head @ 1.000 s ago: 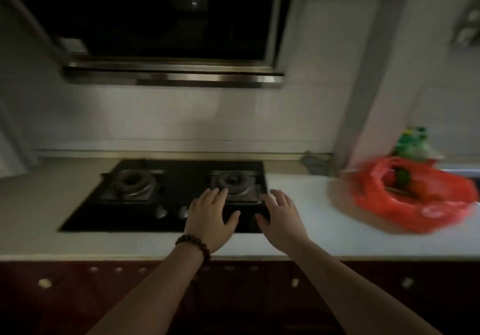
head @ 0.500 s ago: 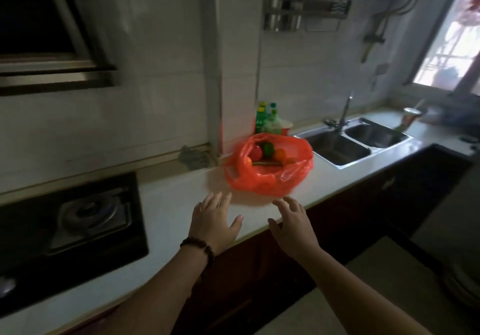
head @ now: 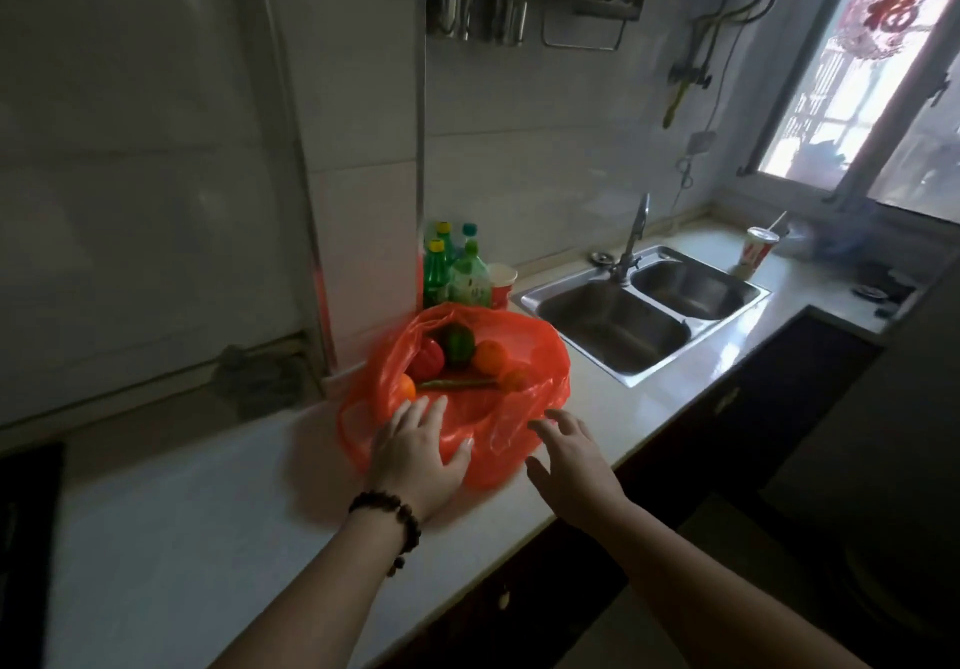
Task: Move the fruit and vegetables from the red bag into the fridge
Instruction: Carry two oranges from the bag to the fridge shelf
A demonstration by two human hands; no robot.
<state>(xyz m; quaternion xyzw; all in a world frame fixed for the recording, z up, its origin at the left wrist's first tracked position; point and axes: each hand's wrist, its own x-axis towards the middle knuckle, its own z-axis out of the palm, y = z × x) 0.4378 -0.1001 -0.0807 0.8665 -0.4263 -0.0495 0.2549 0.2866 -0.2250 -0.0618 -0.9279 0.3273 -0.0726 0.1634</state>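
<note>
Both grips spread wide, holding nothing: left hand [head: 415,453] flat against the near side of the red bag [head: 498,424], right hand [head: 569,460] just beside its right edge. On the white counter [head: 208,512], left of the sink [head: 613,325], bag mouth open. Inside, red pepper [head: 427,359], green fruit [head: 457,343], oranges [head: 489,356], green chilli [head: 457,383].

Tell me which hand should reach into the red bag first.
Left, probably. The left hand already lies over the red bag with fingertips by its open mouth, near an orange. The right hand is open beside the bag's outer edge.
</note>
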